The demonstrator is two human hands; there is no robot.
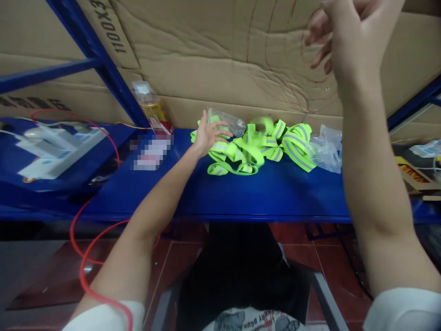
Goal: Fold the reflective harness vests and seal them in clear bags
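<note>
Over the left end of a heap of fluorescent yellow-green reflective straps I see my left hand, palm up with its fingers spread. Just beyond those fingers lies a clear plastic bag; I cannot tell whether they touch it. The straps carry silver-grey stripes and lie in loose loops on the blue shelf. My right hand is raised high at the upper right, in front of the cardboard, well away from the straps. Its fingers are loosely bent and apart, with nothing visible in them.
A clear bottle with a yellow and red label stands at the back left. More crumpled clear plastic lies right of the straps. White power strips and a red hose are at the left. Cardboard forms the back.
</note>
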